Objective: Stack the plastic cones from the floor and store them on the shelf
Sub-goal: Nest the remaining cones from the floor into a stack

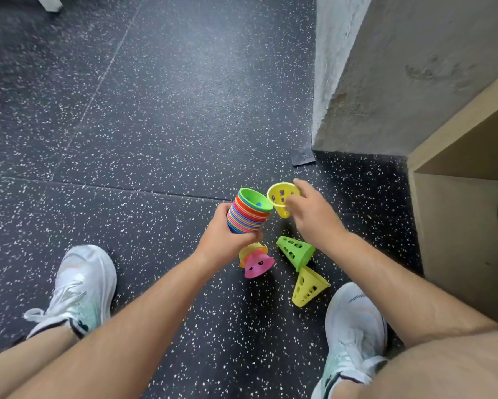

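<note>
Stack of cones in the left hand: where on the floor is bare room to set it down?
The speckled floor is bare from the left shoe across to the wall. Crowded: pink cone, green cone and fallen yellow cone lie close together beside the wooden shelf.

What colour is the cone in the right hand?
The cone is yellow; head view shows it.

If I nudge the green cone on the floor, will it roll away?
Probably rolls in a curve: the green cone lies on its side, tapered. Likely light, with thin perforated walls. The fallen yellow cone beside it may stop it.
</note>
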### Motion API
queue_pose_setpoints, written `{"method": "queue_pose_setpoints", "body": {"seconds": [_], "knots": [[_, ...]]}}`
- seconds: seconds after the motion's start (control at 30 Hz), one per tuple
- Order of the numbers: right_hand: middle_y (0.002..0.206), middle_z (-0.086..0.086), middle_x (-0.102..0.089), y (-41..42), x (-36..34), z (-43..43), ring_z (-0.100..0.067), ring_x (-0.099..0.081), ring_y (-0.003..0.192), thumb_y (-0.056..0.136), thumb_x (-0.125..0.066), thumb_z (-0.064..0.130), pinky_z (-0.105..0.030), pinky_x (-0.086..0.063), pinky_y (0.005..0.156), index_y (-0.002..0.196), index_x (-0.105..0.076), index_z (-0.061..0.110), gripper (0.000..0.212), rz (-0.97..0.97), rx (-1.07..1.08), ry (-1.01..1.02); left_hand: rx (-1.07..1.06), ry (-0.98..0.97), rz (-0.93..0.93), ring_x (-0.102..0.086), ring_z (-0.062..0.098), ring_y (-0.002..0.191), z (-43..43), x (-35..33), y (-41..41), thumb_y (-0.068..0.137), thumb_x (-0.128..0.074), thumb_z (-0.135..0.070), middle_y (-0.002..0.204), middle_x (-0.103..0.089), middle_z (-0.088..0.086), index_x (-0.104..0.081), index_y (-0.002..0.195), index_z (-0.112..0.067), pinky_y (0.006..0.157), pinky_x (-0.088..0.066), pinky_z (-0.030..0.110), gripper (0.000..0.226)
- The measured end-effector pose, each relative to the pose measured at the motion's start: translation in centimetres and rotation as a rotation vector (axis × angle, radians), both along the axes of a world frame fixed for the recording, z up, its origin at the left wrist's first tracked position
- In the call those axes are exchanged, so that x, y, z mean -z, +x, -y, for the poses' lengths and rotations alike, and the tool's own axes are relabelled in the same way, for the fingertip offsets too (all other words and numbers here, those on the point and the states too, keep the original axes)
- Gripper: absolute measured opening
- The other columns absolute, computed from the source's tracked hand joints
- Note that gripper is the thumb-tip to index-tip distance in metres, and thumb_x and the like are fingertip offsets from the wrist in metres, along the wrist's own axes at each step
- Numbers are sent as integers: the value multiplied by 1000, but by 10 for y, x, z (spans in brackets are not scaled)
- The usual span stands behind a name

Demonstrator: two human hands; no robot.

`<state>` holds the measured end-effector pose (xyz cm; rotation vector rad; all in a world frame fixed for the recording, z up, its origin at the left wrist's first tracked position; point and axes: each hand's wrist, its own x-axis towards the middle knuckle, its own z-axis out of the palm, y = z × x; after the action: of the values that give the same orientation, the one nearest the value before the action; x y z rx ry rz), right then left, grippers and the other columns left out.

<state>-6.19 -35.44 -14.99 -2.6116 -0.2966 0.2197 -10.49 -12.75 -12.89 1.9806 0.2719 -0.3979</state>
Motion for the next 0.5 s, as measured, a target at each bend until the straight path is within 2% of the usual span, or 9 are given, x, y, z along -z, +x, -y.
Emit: {"method": "queue_pose_setpoints", "body": {"seconds": [0.07, 0.13, 0.2, 0.27, 0.4, 0.5], "knots": [[141, -14, -51, 5, -15, 0, -30, -48, 128, 99, -58, 16, -37, -40, 106, 104, -69, 9, 13, 52, 122, 173, -5, -6, -2, -70, 7, 87, -2, 2, -1, 69, -91, -25, 100, -70, -9, -51, 118, -28, 78, -57, 27, 63], [121, -6, -61, 9, -33, -5, -22, -56, 111, 100, -58, 17, -33, -44, 98, 104, -69, 11, 13, 130, 205, 333, -9, -5, -3, -69, 3, 84, -5, 3, -2, 69, -91, -23, 99, -69, -9, -51, 117, -27, 76, -55, 24, 63], [104, 4, -62, 8, -48, -13, -13, -58, 92, 100, -59, 21, -22, -45, 83, 105, -69, 16, 13, 147, 277, 463, -16, 0, -2, -69, 3, 86, -8, 4, -4, 69, -92, -26, 100, -70, -9, -52, 117, -28, 81, -56, 28, 63], [96, 9, -61, 4, -58, -23, -7, -57, 82, 100, -59, 24, -14, -41, 73, 106, -70, 20, 13, 130, 279, 526, -18, 8, 4, -70, 7, 90, -11, 3, -5, 68, -92, -27, 102, -70, -8, -52, 118, -28, 85, -57, 34, 64], [102, 9, -65, -8, -58, -38, -2, -54, 85, 100, -59, 27, -17, -41, 75, 110, -69, 21, 15, 96, 122, 488, -13, -11, 28, -70, 11, 90, -14, 1, -7, 68, -93, -25, 103, -70, -3, -51, 118, -25, 87, -59, 41, 64], [109, 7, -66, -23, -52, -44, -11, -58, 100, 100, -59, 27, -28, -48, 86, 113, -68, 20, 17, 70, 26, 455, -7, -1, 47, -70, 9, 94, -16, 0, -13, 68, -93, -26, 105, -68, -7, -51, 119, -26, 88, -57, 35, 66]]}}
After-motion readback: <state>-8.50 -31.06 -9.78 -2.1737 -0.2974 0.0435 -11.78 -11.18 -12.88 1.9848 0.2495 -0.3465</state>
